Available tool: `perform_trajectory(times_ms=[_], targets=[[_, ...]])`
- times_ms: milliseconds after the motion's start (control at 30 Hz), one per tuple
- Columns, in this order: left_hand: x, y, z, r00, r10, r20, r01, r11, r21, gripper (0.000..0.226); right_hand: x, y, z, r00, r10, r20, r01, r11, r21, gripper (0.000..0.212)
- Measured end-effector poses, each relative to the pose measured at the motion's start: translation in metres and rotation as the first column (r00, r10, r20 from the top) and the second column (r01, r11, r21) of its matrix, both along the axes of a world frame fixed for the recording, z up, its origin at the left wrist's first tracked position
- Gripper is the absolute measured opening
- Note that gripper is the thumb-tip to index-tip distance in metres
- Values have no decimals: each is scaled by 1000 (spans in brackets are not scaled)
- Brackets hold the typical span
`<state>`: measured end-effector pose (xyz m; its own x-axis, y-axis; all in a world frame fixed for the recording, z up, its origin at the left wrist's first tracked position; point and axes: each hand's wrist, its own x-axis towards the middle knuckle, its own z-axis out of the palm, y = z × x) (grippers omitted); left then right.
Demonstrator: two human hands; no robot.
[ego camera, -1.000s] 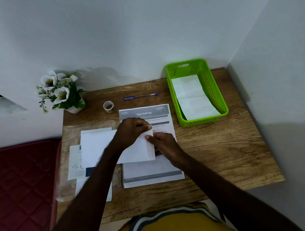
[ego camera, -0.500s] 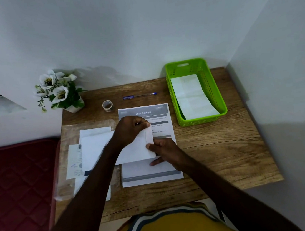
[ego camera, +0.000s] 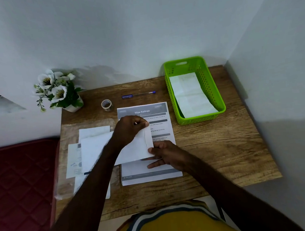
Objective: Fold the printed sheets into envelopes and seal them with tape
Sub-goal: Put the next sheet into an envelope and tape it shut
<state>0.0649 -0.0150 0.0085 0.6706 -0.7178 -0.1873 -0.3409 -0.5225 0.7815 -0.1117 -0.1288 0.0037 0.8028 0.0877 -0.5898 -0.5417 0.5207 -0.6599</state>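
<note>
Now I see left hand (ego camera: 130, 129) pinching folded sheet (ego camera: 132, 149), flap lifted further; right hand (ego camera: 164, 155) slid lower, fingers flat, bracing the corner.

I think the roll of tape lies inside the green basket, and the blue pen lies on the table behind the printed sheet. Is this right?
Not quite. The head view shows the roll of tape on the table, between the flower pot and the blue pen. The green basket holds only folded white paper. The pen part is right.
</note>
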Motion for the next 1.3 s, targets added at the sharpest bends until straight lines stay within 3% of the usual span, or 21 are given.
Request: perform_trajectory(times_ms=[500, 700, 1133, 1300], targets=[[-4, -2, 10, 1000, 15, 2, -15, 1000, 10, 15, -7, 9, 6, 997, -68, 19, 68, 998, -5, 34], [-2, -3, 11, 1000, 16, -13, -16, 999, 42, 15, -8, 13, 7, 995, -92, -32, 94, 995, 42, 23], [2, 1, 21, 1000, -3, -20, 4, 999, 53, 17, -12, 14, 4, 990, -142, 13, 142, 987, -74, 21], [12, -1, 43, 996, 93, -14, -93, 996, -12, 11, -6, 4, 15, 940, -338, 47, 341, 937, -79, 21]])
